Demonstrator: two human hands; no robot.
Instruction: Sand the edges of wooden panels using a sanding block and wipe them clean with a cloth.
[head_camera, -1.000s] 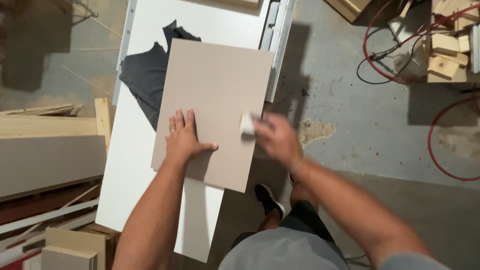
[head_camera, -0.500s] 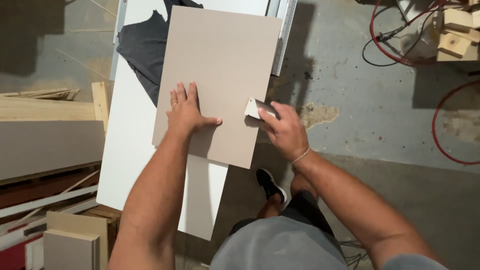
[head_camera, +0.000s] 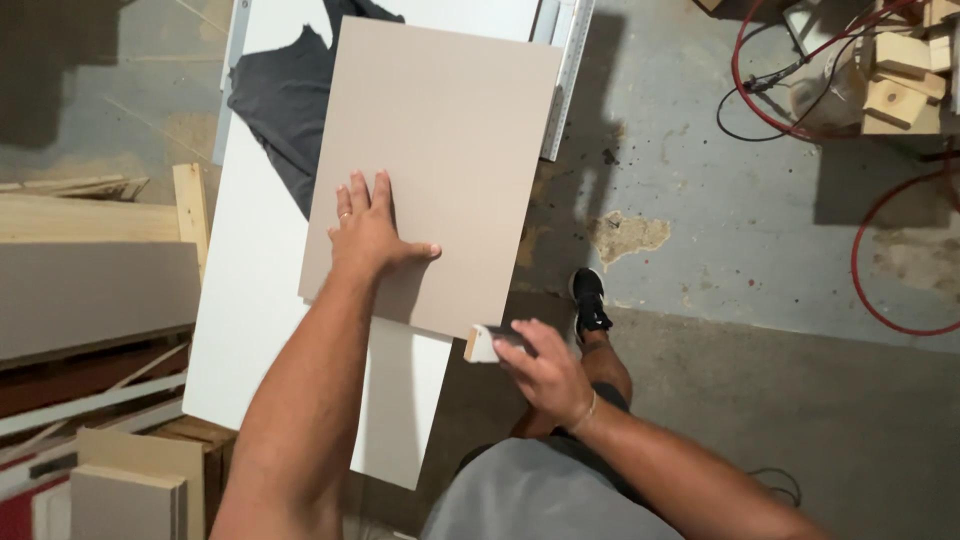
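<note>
Beige and rectangular, the flat laminate panel lies on the white desk, partly over a dark grey cloth, and the left hand presses flat on it with fingers spread. At the panel's near right corner, the right hand has its fingers closed around a small pale sanding block touching that corner. Wooden offcuts lie far right on the concrete floor.
</note>
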